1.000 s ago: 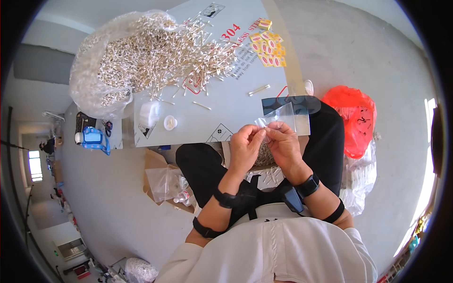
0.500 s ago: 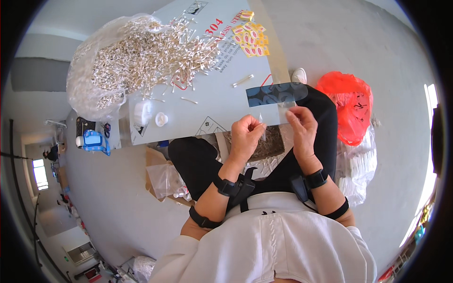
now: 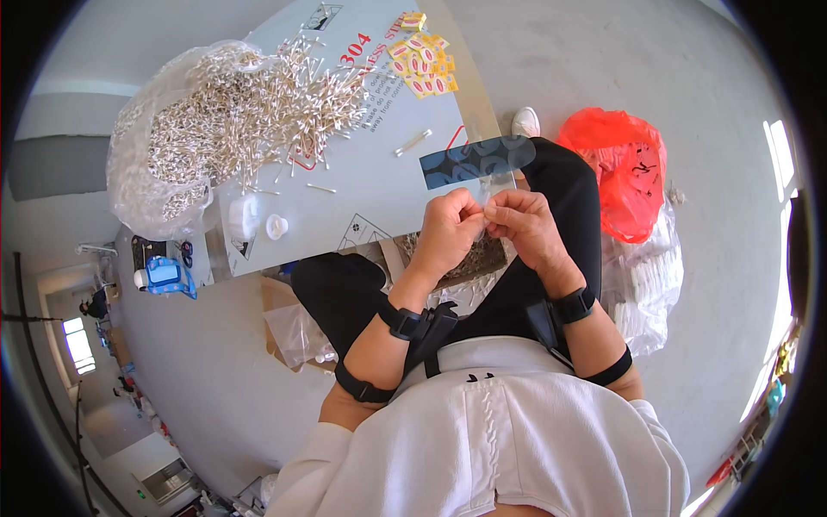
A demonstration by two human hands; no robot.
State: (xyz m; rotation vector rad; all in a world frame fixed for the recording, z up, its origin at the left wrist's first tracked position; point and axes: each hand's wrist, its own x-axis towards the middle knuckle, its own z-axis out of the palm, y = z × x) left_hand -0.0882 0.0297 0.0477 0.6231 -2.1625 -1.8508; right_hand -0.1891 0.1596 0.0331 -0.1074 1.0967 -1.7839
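My left hand [image 3: 448, 233] and my right hand [image 3: 530, 228] meet fingertip to fingertip just off the near edge of the table. Both are closed in a pinch. Between them is a small clear plastic piece, mostly hidden by the fingers; what else the right fingertips hold I cannot make out. Just beyond the fingers, a dark blue sheet of round clear stickers [image 3: 469, 162] overhangs the table's right edge. A short bundle of cotton swabs [image 3: 413, 142] lies on the tabletop left of the sheet.
Loose cotton swabs [image 3: 258, 112] spill from a clear bag [image 3: 129, 185] across the table [image 3: 301, 207]. Small yellow cards [image 3: 422, 65] lie at the back. A white tub [image 3: 243, 217] and small white round piece [image 3: 276, 227] stand front left. A red bag [image 3: 633, 172] sits at right.
My right hand has moved left and my hands, apart before, now touch at the fingertips. The whole view has shifted, so the table appears farther left.
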